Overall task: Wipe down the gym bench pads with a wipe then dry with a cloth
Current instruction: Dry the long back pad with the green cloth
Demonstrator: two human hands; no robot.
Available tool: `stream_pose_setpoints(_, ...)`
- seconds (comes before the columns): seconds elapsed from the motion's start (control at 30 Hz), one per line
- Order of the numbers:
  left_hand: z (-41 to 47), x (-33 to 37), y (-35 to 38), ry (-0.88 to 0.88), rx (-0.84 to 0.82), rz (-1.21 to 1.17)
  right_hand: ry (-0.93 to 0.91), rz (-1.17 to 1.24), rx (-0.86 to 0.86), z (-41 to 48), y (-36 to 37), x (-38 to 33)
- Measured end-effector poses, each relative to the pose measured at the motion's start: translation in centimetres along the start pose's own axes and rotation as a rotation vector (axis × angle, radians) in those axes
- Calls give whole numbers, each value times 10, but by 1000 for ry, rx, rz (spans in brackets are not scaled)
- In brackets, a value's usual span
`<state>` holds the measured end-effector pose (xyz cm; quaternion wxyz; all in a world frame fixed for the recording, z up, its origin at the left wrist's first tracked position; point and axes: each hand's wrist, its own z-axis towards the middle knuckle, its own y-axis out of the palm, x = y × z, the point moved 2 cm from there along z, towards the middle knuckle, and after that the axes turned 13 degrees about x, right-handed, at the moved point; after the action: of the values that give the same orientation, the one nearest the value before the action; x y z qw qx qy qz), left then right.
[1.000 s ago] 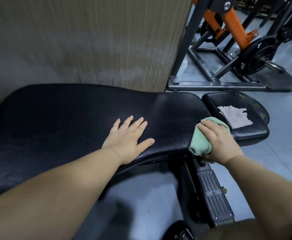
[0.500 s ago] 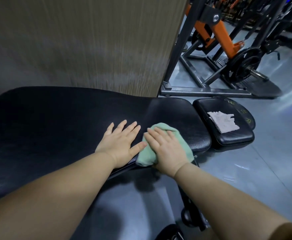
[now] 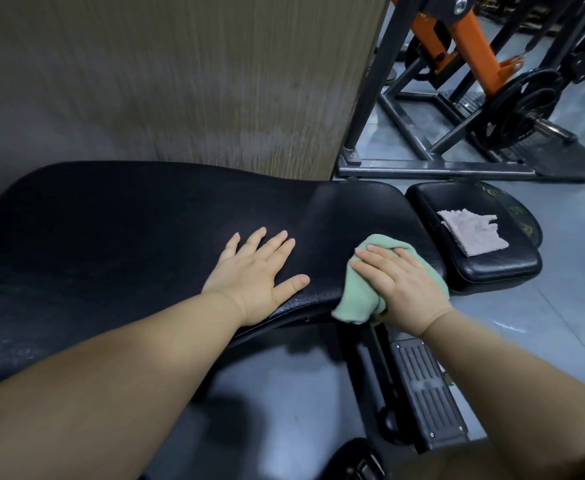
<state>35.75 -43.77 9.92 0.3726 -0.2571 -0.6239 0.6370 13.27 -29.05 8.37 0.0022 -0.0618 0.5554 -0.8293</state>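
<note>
A long black bench back pad (image 3: 128,237) of pebbled vinyl, rounded at the ends and slightly humped, stretches from nine o'clock to just past centre, in front of a wood-grain wall panel (image 3: 180,81) at eleven o'clock. Near centre, the left hand (image 3: 253,271) lies palm down on the pad, fingers straight and spread, holding nothing. Just beside it, towards three o'clock, a soft mint-green cloth (image 3: 360,299) sits bunched on the pad's near edge, one rumpled corner hanging over the rim. The right hand (image 3: 402,285) covers it, fingers curved over the wad and thumb tucked into its folds, gripping it and pressing it against the vinyl. Further towards three o'clock, apart from the long pad by a narrow gap, a smaller, squarish black seat pad (image 3: 492,268) with a smoother sheen carries a pale, flat, ragged-edged wipe (image 3: 471,233). At five o'clock a ribbed black foot plate (image 3: 426,386) sits low over the glossy grey floor (image 3: 561,306). At one o'clock stands a steel machine frame with an orange arm (image 3: 471,39) and a round black weight plate (image 3: 516,105).
</note>
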Motion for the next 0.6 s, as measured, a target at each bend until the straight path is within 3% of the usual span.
stream_pose_setpoints(0.37,-1,-2,2,1,1,-8,416,-9,-199,-21,-19,63)
stream_pose_setpoints(0.5,0,-2,0,4,8,-15,553,17,-435,-10,-25,56)
stream_pose_setpoints(0.6,0,-1,-1,11,8,-4,617,1,-406,-2,-29,36)
